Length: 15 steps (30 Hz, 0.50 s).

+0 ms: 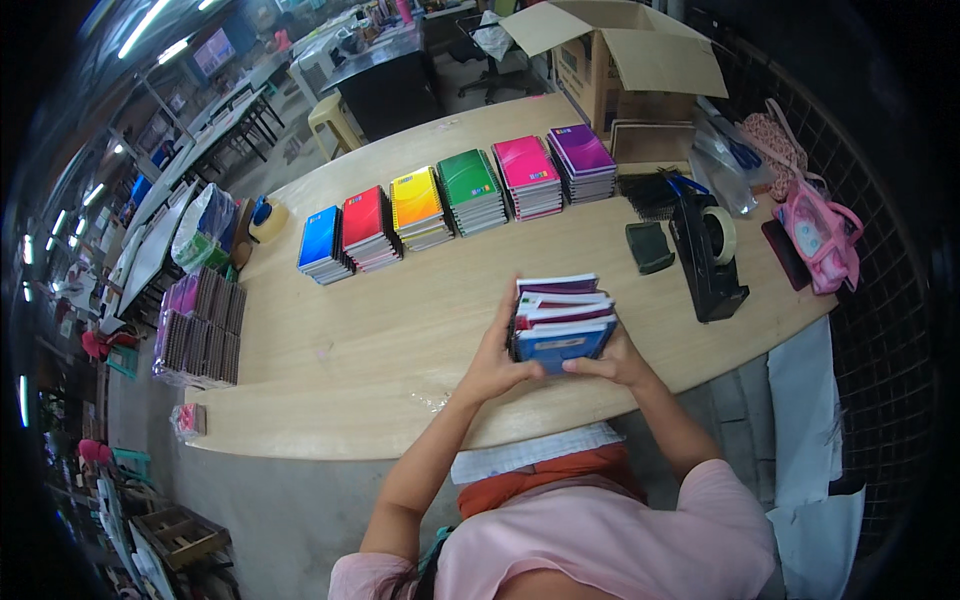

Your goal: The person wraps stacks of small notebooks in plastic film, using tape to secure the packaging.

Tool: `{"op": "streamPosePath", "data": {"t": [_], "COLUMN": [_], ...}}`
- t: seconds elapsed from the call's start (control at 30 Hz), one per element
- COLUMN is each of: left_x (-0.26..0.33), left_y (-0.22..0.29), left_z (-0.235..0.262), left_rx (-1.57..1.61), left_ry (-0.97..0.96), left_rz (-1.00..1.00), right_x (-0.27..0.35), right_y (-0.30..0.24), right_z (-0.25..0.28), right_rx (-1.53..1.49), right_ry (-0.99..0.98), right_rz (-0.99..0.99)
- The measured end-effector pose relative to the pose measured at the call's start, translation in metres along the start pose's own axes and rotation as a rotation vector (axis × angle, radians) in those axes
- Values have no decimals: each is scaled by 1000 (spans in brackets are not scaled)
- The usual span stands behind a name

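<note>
Between my two hands, near the table's front edge, is a small bundle of spiral notebooks [563,325], held on edge with a blue cover facing me. My left hand [498,350] wraps round its left side, with the thumb on the blue cover. From the right, my right hand [617,362] grips it the same way. Beyond it runs a row of notebook stacks: blue [322,240], red [367,222], yellow [415,203], green [470,187], pink [526,172] and purple [581,155].
A black tape dispenser [706,262] stands at the right beside a dark green box-shaped item [650,248]. Farther right lies a pink pouch [818,240]. An open cardboard box [625,65] stands at the back. Wrapped notebooks [200,328] are piled along the left edge.
</note>
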<state>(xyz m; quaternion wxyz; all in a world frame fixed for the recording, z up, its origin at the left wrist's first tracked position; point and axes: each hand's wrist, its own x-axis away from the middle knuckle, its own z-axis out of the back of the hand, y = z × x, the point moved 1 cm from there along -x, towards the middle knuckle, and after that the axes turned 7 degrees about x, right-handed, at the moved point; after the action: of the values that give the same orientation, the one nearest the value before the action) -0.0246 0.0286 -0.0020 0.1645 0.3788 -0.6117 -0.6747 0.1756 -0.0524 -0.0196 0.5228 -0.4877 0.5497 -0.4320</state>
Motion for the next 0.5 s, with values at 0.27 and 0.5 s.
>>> {"op": "streamPosePath", "data": {"t": [0.27, 0.5], "left_x": [-5, 2], "left_y": [-61, -56], "left_z": [-18, -19], "left_rx": [279, 160], "left_ry": [241, 248], "left_rz": [-30, -59], "right_x": [-13, -8], "right_y": [27, 21], "right_z": [-20, -25], "right_rx": [134, 313], "right_ry": [237, 347], "right_rz": [353, 445]}}
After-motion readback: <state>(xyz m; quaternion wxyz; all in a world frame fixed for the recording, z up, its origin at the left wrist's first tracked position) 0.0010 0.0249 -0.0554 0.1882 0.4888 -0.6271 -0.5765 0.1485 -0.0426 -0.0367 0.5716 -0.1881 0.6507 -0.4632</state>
